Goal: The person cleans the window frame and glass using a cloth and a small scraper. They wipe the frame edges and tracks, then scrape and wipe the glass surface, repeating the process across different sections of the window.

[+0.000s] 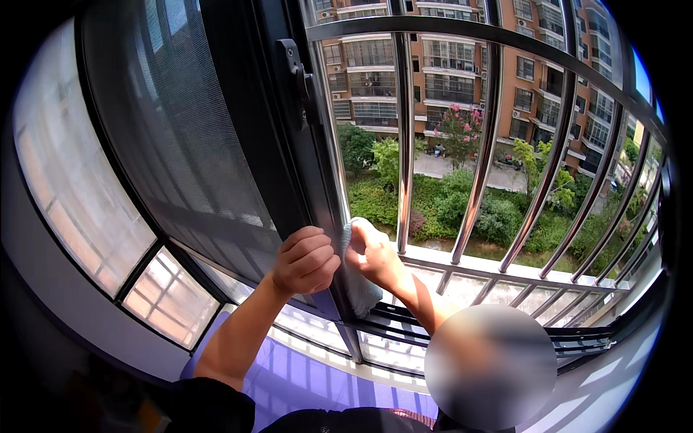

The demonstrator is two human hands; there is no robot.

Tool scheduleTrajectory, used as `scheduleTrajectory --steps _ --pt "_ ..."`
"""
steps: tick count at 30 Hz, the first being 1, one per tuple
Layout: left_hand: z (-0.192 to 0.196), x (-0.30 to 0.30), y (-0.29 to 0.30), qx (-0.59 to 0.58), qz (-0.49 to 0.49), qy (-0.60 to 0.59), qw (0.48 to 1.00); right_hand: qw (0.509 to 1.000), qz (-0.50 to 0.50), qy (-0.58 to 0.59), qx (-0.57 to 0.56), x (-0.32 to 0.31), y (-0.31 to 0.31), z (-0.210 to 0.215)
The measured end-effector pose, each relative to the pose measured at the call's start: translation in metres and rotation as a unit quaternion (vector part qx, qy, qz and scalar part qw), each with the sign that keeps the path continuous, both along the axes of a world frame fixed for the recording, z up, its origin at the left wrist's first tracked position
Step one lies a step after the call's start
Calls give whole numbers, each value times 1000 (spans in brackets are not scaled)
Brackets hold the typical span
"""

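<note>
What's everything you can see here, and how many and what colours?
Upright window frame: one, black, left of centre
Handle: one, dark, high on that frame
Mesh screen: one, grey, left
Cloth: one, pale blue, against that frame's edge
Metal bars: many, silver, right
Building: at least one, orange, outside
Flowering tree: one, pink and green, outside
Bushes: many, green, outside, below
Window panes: at least two, whitish, far left
Low surface: one, purple, bottom
Sleeve: one clear, black, lower left
Left hand: one, bare, at that frame
Right hand: one, bare, holding cloth

The cloth (364, 296) looks textured and slightly rough. Smooth, glossy metal makes the bars (403, 130). The window frame (249, 108) appears matt, the screen (188, 144) finely meshed.
</note>
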State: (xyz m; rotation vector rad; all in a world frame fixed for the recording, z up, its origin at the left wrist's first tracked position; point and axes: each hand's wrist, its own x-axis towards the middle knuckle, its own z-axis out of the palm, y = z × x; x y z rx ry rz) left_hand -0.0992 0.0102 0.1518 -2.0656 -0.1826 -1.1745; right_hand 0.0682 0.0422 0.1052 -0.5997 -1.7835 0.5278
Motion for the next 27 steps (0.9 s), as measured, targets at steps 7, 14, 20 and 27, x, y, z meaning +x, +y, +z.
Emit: scheduleTrajectory --steps 7,14,20,27 --pt "-5 1 4 3 36 22 999 995 -80 -53 30 6 -5 -45" --pt "-8 0 5 18 54 22 998 999 -31 22 -14 1 7 -11" --pt "-10 6 -9 -69 17 -24 997 926 139 291 -197 39 2 -31" --pt "-114 91 -84 -765 -105 -241 588 831 195 444 -273 81 -48 -30"
